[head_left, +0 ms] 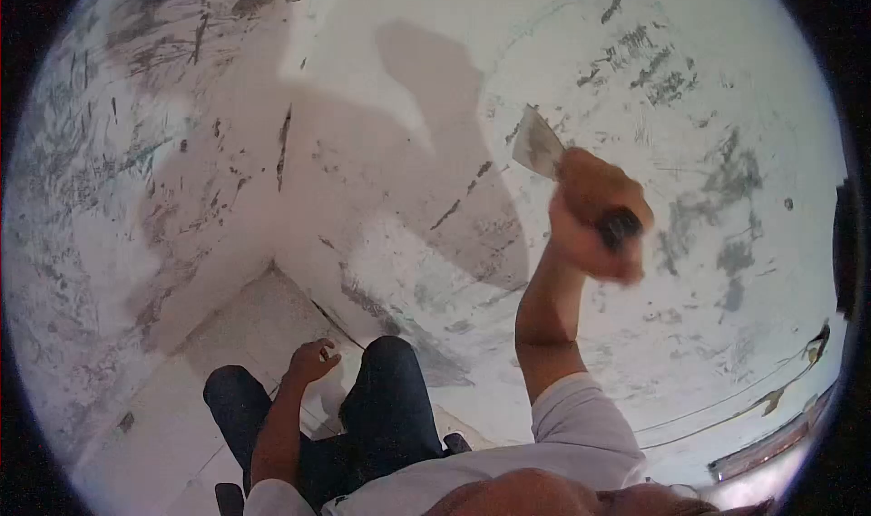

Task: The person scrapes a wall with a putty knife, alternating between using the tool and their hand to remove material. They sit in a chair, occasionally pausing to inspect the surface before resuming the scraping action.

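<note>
My right hand [601, 215] is raised against the wall, its fingers wrapped round the dark handle of a putty knife [540, 144]. The handle's black end pokes out at the near side of the fist. The flat metal blade points up and to the left, overlapping the scraped wall [435, 135] in this view. Low between my knees, my left hand [314, 360] hangs loosely with its fingers partly bent and apart, nothing in it.
A second patchy wall [118, 180] meets the first at a corner on the left. Pale floor tiles [263, 307] lie below. A long crack with brown marks [771, 400] runs along the wall at lower right, near a reddish-brown strip [767, 451].
</note>
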